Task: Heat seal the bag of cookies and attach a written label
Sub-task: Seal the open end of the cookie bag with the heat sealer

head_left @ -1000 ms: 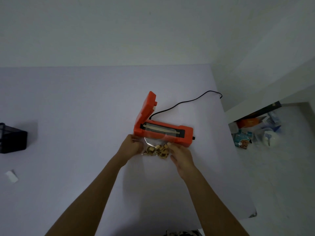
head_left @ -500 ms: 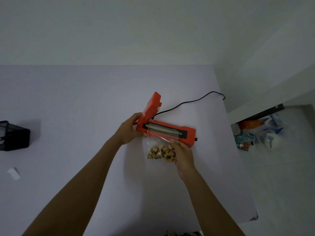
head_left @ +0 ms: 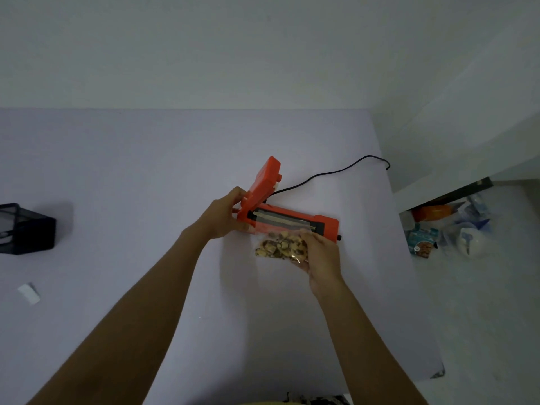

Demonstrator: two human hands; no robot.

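White tabletop (head_left: 146, 185) carries an orange heat sealer (head_left: 287, 219), lid raised, just beyond both hands. Left hand (head_left: 225, 214) grips the sealer's hinged end, fingers curled around it. Right hand (head_left: 321, 252) pinches the clear bag of cookies (head_left: 280, 247), whose mouth lies on the sealing strip.

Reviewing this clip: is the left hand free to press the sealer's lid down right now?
Probably yes. The left hand already grips the raised lid at its hinge end; only the cookie bag mouth lies on the sealing strip.
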